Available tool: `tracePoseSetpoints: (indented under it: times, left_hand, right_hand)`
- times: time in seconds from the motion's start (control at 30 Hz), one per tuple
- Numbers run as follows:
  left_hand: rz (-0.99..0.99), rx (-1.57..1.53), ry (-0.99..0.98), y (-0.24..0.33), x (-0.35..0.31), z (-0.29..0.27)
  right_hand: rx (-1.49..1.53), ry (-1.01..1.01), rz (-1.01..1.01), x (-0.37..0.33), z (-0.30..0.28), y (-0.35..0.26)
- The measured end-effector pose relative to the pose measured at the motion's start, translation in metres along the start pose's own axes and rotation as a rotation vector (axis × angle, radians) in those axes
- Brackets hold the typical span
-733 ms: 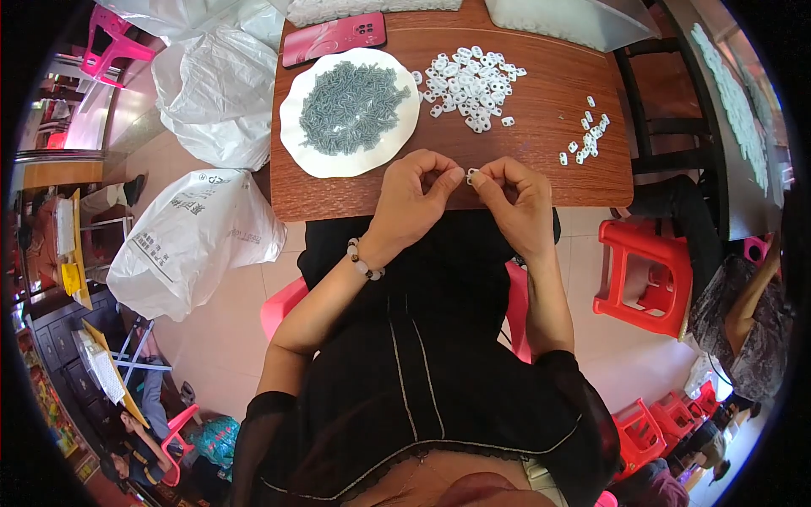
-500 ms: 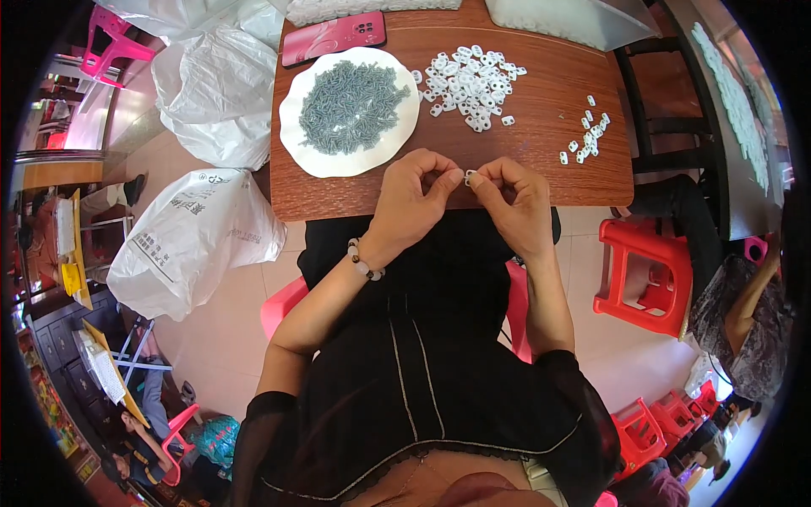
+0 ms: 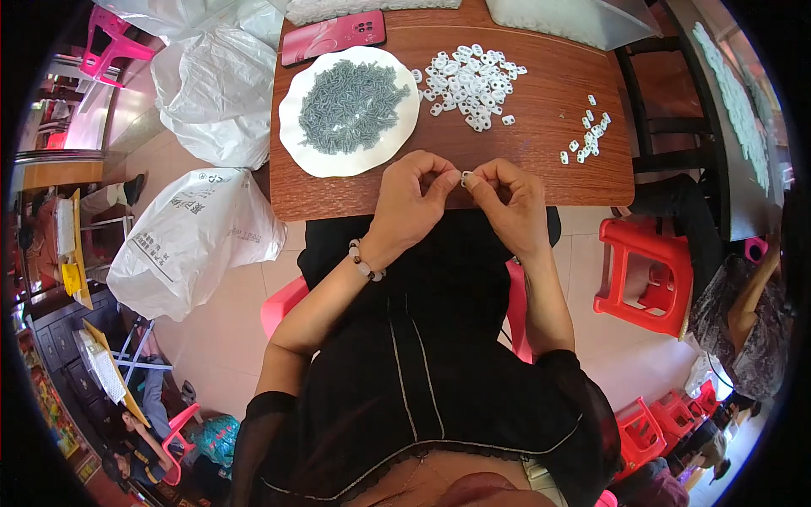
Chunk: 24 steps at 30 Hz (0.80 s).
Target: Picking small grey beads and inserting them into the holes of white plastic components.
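Observation:
Over the near edge of the table, my two hands meet fingertip to fingertip. My right hand point(image 3: 514, 203) is closed, pinching a small white plastic piece with holes point(image 3: 465, 179) between thumb and forefinger. My left hand point(image 3: 410, 198) is also closed in a pinch right against that piece; whatever lies between its fingertips is too small to make out. Left of the hands, a white scalloped plate point(image 3: 291, 135) bears a heap of small grey rod-like pieces point(image 3: 353, 106). A pile of similar white plastic pieces point(image 3: 473, 84) lies beyond my hands, with a smaller scattered group point(image 3: 591, 139) at the right.
A pink phone point(image 3: 334, 39) lies behind the plate on the brown wooden table point(image 3: 541, 182). White plastic bags point(image 3: 198, 241) stand on the floor at the left. To the right is a red stool point(image 3: 646, 275); a person point(image 3: 739, 321) sits beyond it.
Both hands stay in nearly the same place. The white piece between the fingertips has turned slightly and shifted a little to the left.

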<state>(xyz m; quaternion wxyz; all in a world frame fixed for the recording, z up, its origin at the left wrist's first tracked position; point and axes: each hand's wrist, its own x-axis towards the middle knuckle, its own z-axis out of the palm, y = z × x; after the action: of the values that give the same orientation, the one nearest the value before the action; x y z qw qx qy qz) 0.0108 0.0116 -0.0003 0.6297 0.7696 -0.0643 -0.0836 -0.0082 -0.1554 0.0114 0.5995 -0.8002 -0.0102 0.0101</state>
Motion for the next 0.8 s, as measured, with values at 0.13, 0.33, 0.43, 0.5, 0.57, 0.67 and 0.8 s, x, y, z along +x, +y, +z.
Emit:
tracePoseSetpoints:
  times: [0.13, 0.33, 0.43, 0.5, 0.57, 0.67, 0.8]
  left_hand:
    - [-0.034, -0.035, -0.031, 0.000, 0.000, -0.003]
    - [-0.005, -0.086, 0.010, -0.010, 0.002, -0.002]
    - [-0.014, -0.100, 0.007, -0.012, 0.002, -0.005]
    - [-0.029, -0.093, 0.001, -0.009, 0.001, -0.006]
    - [-0.044, -0.087, -0.006, -0.009, 0.001, -0.005]
    - [0.045, -0.063, 0.013, -0.010, 0.002, -0.002]
    - [-0.011, -0.070, -0.021, -0.010, 0.002, -0.001]
  right_hand:
    - [0.023, -0.017, 0.008, 0.000, -0.001, -0.002]
    - [0.024, -0.027, 0.011, 0.002, -0.002, -0.002]
    - [0.009, -0.016, 0.029, 0.002, -0.003, -0.002]
    - [0.013, -0.021, 0.031, 0.002, -0.003, -0.003]
    - [0.017, -0.024, 0.033, 0.002, -0.002, -0.002]
    - [0.049, -0.037, 0.021, 0.001, 0.000, 0.001]
    - [0.034, -0.023, 0.009, 0.001, -0.001, -0.003]
